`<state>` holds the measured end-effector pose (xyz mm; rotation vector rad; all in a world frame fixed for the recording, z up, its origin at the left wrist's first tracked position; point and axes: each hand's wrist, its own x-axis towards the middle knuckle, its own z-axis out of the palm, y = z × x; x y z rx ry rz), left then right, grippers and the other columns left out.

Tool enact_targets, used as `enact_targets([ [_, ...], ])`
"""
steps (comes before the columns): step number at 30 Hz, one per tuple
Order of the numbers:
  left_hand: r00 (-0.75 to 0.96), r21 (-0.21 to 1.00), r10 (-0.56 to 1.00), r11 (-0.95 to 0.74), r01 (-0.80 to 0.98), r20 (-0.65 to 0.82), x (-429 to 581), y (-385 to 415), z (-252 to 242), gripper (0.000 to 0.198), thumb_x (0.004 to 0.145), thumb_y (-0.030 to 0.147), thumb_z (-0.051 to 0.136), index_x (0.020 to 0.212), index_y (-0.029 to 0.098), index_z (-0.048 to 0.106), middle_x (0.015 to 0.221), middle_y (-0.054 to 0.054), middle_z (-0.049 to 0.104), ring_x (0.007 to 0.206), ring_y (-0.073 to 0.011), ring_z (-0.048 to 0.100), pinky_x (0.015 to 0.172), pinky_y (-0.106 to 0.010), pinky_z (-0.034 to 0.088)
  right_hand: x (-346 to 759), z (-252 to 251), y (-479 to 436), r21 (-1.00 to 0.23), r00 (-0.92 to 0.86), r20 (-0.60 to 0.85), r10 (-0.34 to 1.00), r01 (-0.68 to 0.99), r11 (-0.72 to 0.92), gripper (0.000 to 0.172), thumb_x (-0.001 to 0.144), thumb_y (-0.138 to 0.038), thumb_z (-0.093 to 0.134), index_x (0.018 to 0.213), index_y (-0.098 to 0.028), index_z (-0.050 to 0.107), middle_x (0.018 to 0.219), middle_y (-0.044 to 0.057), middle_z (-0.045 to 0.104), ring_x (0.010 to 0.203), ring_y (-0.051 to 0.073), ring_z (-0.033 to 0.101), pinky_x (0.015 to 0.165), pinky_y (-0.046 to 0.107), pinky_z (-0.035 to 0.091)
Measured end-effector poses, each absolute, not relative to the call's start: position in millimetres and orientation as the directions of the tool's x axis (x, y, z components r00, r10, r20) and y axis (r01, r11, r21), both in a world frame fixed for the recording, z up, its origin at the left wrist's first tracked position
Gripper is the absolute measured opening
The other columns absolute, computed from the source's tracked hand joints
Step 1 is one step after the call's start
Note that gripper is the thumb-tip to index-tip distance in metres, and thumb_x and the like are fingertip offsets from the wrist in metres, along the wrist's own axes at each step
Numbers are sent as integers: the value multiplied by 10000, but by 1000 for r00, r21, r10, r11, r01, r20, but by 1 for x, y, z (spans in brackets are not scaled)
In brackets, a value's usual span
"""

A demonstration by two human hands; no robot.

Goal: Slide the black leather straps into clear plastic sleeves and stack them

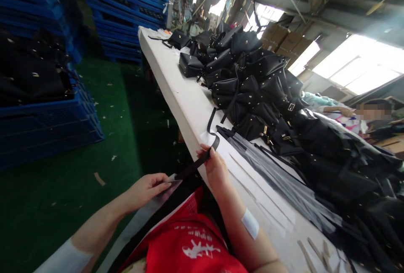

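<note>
A black strap (195, 165) stretches between my two hands at the table's near edge. My left hand (153, 186) is closed, pinching a clear plastic sleeve (174, 185) around the strap's near end. A long translucent strip trails down from there beside the red apron (189, 239). My right hand (215, 165) pinches the strap farther along, between thumb and fingers. Past it, the strap's loose end bends back on the white table (176, 83). Right of my right hand lies a bundle of straps in clear sleeves (271, 172).
Black handbags (240, 83) with metal fittings are heaped along the table. At left, a blue crate (47, 125) holds more black bags; blue pallets (126, 8) are stacked behind. A person (350, 115) is across the table. Paper scraps (99, 178) litter the green floor.
</note>
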<state>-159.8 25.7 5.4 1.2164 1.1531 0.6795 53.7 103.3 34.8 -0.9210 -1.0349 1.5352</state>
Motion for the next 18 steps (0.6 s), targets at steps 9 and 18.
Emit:
enact_targets([
  [9,125,924,976,123,361,-179,-141,35,12,527,925,639,342,913,204,639,601,28,561,516,-166,550,534,-268,408,31,14,103,-909,-421,-145,896,-301,-288,442,752,-438,746,1131,-213,717,882,31,756,813,219,665,815,356,507],
  [18,142,940,963,179,291,-227,-141,35,1,537,938,630,313,1045,203,621,721,-5,669,619,-194,658,627,-288,500,45,31,120,-936,-336,-102,936,-287,-205,400,766,-496,742,1006,-176,743,859,48,751,872,217,674,870,355,486],
])
